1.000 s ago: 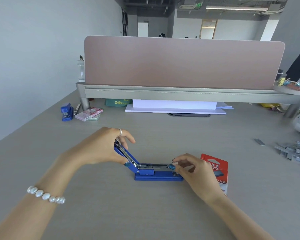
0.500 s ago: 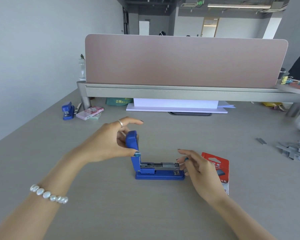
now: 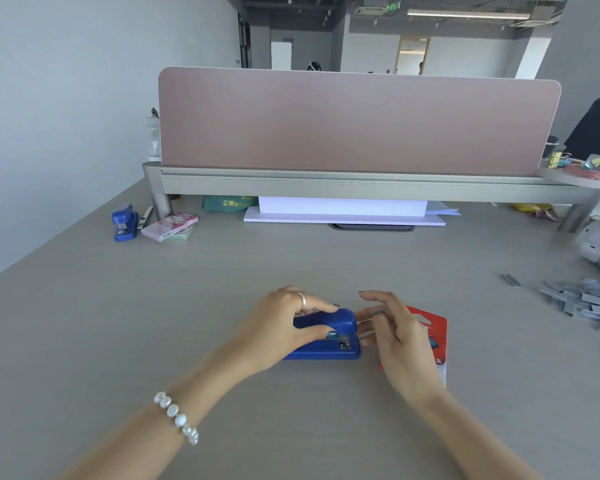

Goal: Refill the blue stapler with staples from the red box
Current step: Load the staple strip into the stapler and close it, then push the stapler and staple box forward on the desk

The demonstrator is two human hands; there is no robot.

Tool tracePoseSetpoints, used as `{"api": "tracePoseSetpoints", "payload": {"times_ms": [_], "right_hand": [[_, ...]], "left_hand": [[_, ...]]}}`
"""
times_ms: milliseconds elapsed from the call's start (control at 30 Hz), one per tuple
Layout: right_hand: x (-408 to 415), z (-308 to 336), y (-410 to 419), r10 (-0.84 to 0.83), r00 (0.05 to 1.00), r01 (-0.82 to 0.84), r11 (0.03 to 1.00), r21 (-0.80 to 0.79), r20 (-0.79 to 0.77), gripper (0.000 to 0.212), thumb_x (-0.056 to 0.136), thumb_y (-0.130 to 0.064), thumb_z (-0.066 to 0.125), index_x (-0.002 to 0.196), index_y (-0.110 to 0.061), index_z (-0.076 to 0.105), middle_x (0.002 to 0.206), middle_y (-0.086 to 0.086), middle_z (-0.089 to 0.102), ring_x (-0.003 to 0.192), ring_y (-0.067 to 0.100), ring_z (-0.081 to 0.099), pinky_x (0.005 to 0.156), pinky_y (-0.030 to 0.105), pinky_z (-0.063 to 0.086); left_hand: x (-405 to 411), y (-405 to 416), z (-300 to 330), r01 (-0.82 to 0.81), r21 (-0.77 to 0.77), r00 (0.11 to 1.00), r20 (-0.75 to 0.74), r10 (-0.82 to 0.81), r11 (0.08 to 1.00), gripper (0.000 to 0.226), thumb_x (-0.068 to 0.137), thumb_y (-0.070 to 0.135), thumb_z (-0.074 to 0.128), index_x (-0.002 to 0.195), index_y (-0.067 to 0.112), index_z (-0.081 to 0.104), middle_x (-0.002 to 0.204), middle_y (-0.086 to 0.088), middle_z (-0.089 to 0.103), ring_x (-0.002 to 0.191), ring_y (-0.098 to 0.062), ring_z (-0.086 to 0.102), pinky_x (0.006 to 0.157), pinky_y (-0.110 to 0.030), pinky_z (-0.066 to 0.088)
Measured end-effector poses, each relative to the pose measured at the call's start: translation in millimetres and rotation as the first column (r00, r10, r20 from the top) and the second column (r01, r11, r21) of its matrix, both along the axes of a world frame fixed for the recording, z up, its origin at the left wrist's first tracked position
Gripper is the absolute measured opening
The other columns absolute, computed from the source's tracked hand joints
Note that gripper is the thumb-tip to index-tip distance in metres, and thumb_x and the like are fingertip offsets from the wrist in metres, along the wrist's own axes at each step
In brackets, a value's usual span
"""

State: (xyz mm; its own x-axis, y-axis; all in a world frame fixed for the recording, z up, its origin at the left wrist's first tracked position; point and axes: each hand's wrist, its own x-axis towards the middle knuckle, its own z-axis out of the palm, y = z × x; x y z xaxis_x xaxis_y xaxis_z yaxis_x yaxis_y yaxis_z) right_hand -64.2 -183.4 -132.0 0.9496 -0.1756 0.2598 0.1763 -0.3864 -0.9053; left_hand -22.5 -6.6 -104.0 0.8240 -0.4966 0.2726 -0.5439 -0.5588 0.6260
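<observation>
Item: glossy blue plastic desk stapler point(image 3: 326, 336), lying flat on the grey wood-grain desk top point(image 3: 291, 265) directly under the left hand point(image 3: 284, 327). Change noted: half a second ago its top arm stood upright on the hinge with the metal staple channel exposed; now the arm is folded down over the base, nearly or fully shut. Reading: the loading step looks finished and the refill is at its closing stage, though whether staples sit inside cannot be seen. Left hand: wrapped over the rear and top of the arm, thumb on the near side, fingers across the far side, pressing it down. Right hand point(image 3: 392, 336): loose, fingers spread and grasping nothing, fingertips just beside the stapler's front end. Appearance of item: rounded nose, flat rectangular base, a small metal front plate showing beneath the arm; no gap at the hinge is visible behind the left hand. Associated item: flat red card staple box point(image 3: 433, 327), lying on the desk under and just beyond the right hand, partly covered by it.
</observation>
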Motion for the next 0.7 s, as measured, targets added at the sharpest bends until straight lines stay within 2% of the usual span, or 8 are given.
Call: {"api": "tracePoseSetpoints", "payload": {"times_ms": [133, 200, 267, 367, 500, 567, 633, 700], "right_hand": [[-1.0, 1.4, 0.2, -0.011, 0.999, 0.011, 1.0, 0.006, 0.037, 0.033, 0.093, -0.001, 0.032, 0.108, -0.022, 0.052, 0.087, 0.003, 0.067, 0.076, 0.008, 0.065, 0.062, 0.016, 0.054], [-1.8, 2.8, -0.7, -0.014, 0.998, 0.013, 1.0, 0.018, 0.061, 0.033, 0.092, 0.0, 0.032, 0.107, -0.021, 0.052, 0.086, 0.005, 0.067, 0.073, 0.009, 0.065, 0.062, 0.017, 0.055], [-2.7, 3.3, -0.8, -0.016, 0.998, 0.015, 1.0, 0.028, 0.057, 0.032, 0.092, 0.0, 0.032, 0.107, -0.02, 0.052, 0.086, 0.005, 0.065, 0.069, 0.01, 0.066, 0.059, 0.017, 0.054], [-3.1, 1.2, -0.1, -0.081, 0.993, 0.089, 0.993, -0.079, 0.09, 0.026, 0.091, -0.005, 0.039, 0.103, -0.023, 0.053, 0.087, -0.001, 0.066, 0.067, 0.007, 0.064, 0.057, 0.009, 0.047], [-3.4, 6.1, -2.6, -0.149, 0.978, 0.172, 0.971, -0.168, 0.144, 0.021, 0.09, -0.01, 0.046, 0.1, -0.025, 0.058, 0.09, -0.008, 0.066, 0.06, -0.003, 0.056, 0.049, 0.006, 0.04], [-3.4, 12.0, -10.8, -0.171, 0.973, 0.201, 0.959, -0.203, 0.154, 0.018, 0.089, -0.015, 0.048, 0.094, -0.028, 0.059, 0.091, -0.008, 0.067, 0.069, 0.001, 0.06, 0.057, 0.01, 0.045], [-3.7, 20.7, -25.9, -0.178, 0.975, 0.208, 0.937, -0.281, 0.13, 0.012, 0.087, -0.021, 0.052, 0.09, -0.029, 0.06, 0.092, -0.009, 0.065, 0.085, 0.011, 0.06, 0.07, 0.027, 0.05], [-5.7, 29.9, -48.2, -0.16, 0.987, 0.149, 0.896, -0.418, 0.008, 0.011, 0.082, -0.033, 0.059, 0.093, -0.03, 0.061, 0.097, -0.011, 0.061, 0.101, 0.015, 0.053, 0.076, 0.03, 0.043]], "left_hand": [[0.4, -0.8, -0.8, 0.012, 0.009, 0.998, 0.062, -0.012, 1.0, 0.03, 0.079, 0.027, 0.071, 0.109, 0.03, 0.066, 0.081, 0.032, 0.049, 0.089, -0.005, 0.054, 0.084, -0.022, 0.045], [0.8, -2.0, -3.5, 0.016, 0.01, 0.995, 0.102, -0.017, 1.0, 0.03, 0.079, 0.025, 0.07, 0.109, 0.028, 0.066, 0.083, 0.031, 0.051, 0.091, -0.006, 0.053, 0.084, -0.022, 0.045], [1.6, -3.4, -9.2, 0.033, 0.025, 0.993, 0.117, -0.035, 0.999, 0.03, 0.08, 0.024, 0.07, 0.109, 0.025, 0.066, 0.089, 0.021, 0.061, 0.092, -0.005, 0.05, 0.082, -0.022, 0.044], [3.4, -5.1, -17.2, 0.054, 0.034, 0.993, 0.105, -0.057, 0.998, 0.028, 0.082, 0.023, 0.068, 0.11, 0.022, 0.066, 0.098, 0.007, 0.068, 0.093, -0.007, 0.049, 0.083, -0.024, 0.043], [4.7, -5.7, -18.6, 0.049, 0.047, 0.994, 0.097, -0.053, 0.998, 0.028, 0.082, 0.024, 0.068, 0.11, 0.025, 0.065, 0.101, 0.009, 0.068, 0.097, -0.009, 0.05, 0.084, -0.026, 0.043], [4.8, -4.1, -17.9, 0.038, 0.032, 0.995, 0.095, -0.041, 0.999, 0.028, 0.082, 0.025, 0.067, 0.11, 0.028, 0.065, 0.099, 0.019, 0.065, 0.097, -0.004, 0.05, 0.084, -0.021, 0.042], [3.8, -2.2, -16.2, 0.025, -0.005, 0.997, 0.072, -0.024, 1.0, 0.028, 0.082, 0.025, 0.067, 0.109, 0.032, 0.064, 0.095, 0.034, 0.056, 0.098, 0.002, 0.048, 0.084, -0.013, 0.038], [3.5, -1.3, -14.3, 0.023, -0.01, 0.999, 0.045, -0.023, 1.0, 0.029, 0.082, 0.026, 0.067, 0.109, 0.035, 0.063, 0.096, 0.035, 0.055, 0.1, 0.003, 0.049, 0.085, -0.011, 0.037]]}}
